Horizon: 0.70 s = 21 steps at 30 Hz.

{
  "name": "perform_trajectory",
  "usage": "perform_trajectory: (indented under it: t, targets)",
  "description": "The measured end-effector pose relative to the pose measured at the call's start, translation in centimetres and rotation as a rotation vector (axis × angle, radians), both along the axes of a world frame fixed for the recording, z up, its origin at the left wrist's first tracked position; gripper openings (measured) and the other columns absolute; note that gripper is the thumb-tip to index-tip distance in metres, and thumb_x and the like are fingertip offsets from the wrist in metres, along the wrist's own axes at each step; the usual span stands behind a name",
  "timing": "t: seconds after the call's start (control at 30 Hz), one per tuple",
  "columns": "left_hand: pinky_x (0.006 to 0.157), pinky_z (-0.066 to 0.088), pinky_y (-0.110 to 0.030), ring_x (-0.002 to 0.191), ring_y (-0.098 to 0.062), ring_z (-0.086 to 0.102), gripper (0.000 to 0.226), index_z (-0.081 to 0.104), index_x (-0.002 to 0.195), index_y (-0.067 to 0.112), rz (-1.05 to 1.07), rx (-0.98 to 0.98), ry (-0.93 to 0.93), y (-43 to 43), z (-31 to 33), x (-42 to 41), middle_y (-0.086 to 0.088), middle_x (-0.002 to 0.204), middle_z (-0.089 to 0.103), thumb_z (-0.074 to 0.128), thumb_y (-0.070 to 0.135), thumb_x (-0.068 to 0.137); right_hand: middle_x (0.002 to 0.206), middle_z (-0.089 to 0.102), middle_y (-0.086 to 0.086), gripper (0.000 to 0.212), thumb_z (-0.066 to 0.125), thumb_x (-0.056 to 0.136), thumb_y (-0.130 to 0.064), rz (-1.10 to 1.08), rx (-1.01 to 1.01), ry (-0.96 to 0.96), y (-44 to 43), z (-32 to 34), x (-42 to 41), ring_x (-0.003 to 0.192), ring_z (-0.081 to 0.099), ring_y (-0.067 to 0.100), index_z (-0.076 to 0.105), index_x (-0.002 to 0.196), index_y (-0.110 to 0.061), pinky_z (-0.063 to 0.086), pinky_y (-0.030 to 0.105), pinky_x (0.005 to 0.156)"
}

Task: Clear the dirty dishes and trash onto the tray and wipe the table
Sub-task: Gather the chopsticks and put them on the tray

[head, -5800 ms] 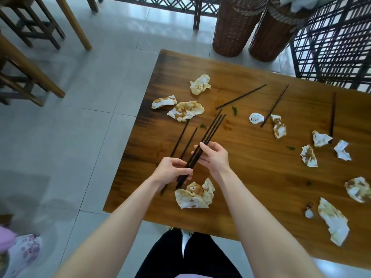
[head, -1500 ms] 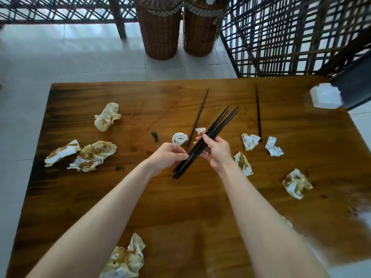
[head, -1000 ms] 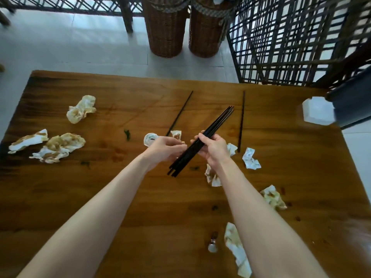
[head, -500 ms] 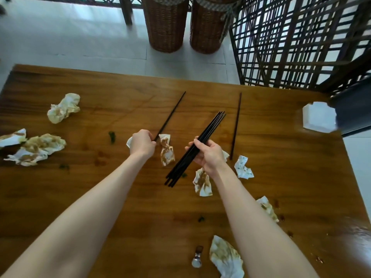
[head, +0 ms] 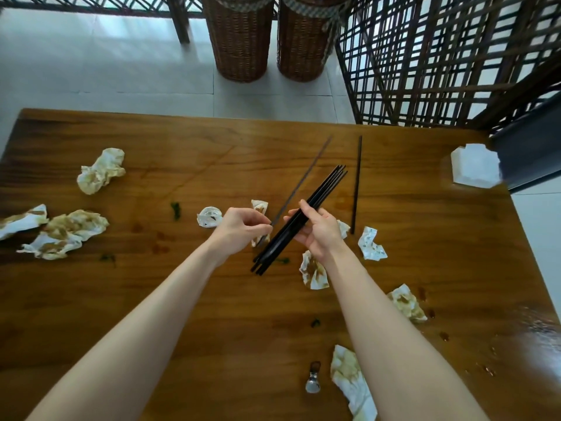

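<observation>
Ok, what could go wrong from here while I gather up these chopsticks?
The right hand grips the bundle of chopsticks near its middle, tilted; sliding in the loose chopstick that the left hand pinches could let some slip out. A dropped stick might land on the stained napkins below. The far chopstick, lying on the table beyond the hands, could be missed.

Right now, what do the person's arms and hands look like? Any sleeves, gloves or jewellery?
The left hand and right hand are bare: no gloves, rings or watch show. The left arm and right arm are bare too, with no sleeve in view.
</observation>
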<state>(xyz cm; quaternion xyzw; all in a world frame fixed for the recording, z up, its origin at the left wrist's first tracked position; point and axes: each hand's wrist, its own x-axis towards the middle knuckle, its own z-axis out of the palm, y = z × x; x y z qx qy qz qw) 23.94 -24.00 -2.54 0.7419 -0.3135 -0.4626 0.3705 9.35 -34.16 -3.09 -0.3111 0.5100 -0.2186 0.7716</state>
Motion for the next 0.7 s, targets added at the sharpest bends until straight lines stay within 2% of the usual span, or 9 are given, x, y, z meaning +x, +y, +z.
perform_trajectory:
  t: [0.13,0.2,0.3,0.37,0.47,0.57,0.7]
  targets:
    - [0.065,0.044,-0.016,0.079,-0.007,0.061,0.003,0.074,0.082,0.022,-0.158,0.025,0.037,0.1,0.5,-1.5,0.003,0.083,0.07,0.073,0.019,0.084,0.084,0.068,0.007,0.024,0.061,0.092,-0.031,-0.026,-0.03,0.019,0.3,0.3,-1.2,0.082,0.07,0.023,0.058,0.1,-0.009,0.06,0.041,0.07]
    - [0.068,0.047,-0.018,0.083,-0.009,0.063,0.003,0.074,0.083,0.022,-0.204,0.042,0.065,-0.1,0.7,-2.0,0.004,0.084,0.07,0.072,0.02,0.084,0.086,0.068,0.007,0.019,0.063,0.092,-0.025,-0.041,-0.045,0.039,0.3,0.4,-2.2,0.081,0.07,0.022,0.058,0.1,-0.009,0.06,0.043,0.073]
    - [0.075,0.052,-0.025,0.088,-0.013,0.063,0.002,0.071,0.087,0.021,-0.249,0.088,0.123,-0.7,0.8,-2.7,0.0,0.089,0.069,0.071,0.021,0.085,0.082,0.068,0.006,0.011,0.061,0.094,-0.017,-0.067,-0.041,0.049,0.1,0.6,-3.6,0.076,0.07,0.019,0.057,0.099,-0.009,0.059,0.04,0.069]
    - [0.08,0.05,-0.03,0.092,-0.016,0.062,0.014,0.066,0.098,0.019,-0.28,0.118,0.163,-1.3,0.9,-3.8,-0.002,0.095,0.067,0.069,0.027,0.087,0.077,0.068,0.004,0.006,0.057,0.095,-0.015,-0.084,-0.03,0.047,-0.2,0.8,-4.6,0.076,0.07,0.019,0.056,0.099,-0.01,0.058,0.04,0.069]
    - [0.076,0.052,-0.026,0.092,-0.016,0.067,0.03,0.06,0.11,0.015,-0.343,0.167,0.274,-2.3,1.2,-6.1,-0.003,0.1,0.069,0.059,0.04,0.093,0.079,0.067,0.007,0.003,0.054,0.097,-0.012,-0.117,-0.009,0.028,-1.0,1.0,-6.0,0.076,0.068,0.02,0.055,0.096,-0.01,0.057,0.038,0.067]
    - [0.066,0.058,-0.029,0.074,-0.017,0.07,0.032,0.056,0.113,0.005,-0.328,0.177,0.475,-3.4,1.4,-8.4,-0.009,0.09,0.069,0.05,0.033,0.099,0.079,0.07,0.011,0.004,0.049,0.098,-0.009,-0.152,0.016,-0.013,-1.9,1.4,-7.1,0.076,0.07,0.023,0.051,0.097,-0.006,0.06,0.039,0.07]
    - [0.056,0.052,-0.025,0.062,-0.01,0.058,0.022,0.053,0.113,0.012,-0.377,0.164,0.469,-5.3,1.3,-11.1,-0.006,0.081,0.058,0.043,0.029,0.103,0.079,0.071,0.01,0.011,0.054,0.097,-0.016,-0.203,0.014,-0.028,-3.6,1.6,-9.2,0.076,0.071,0.024,0.052,0.103,-0.006,0.06,0.039,0.073]
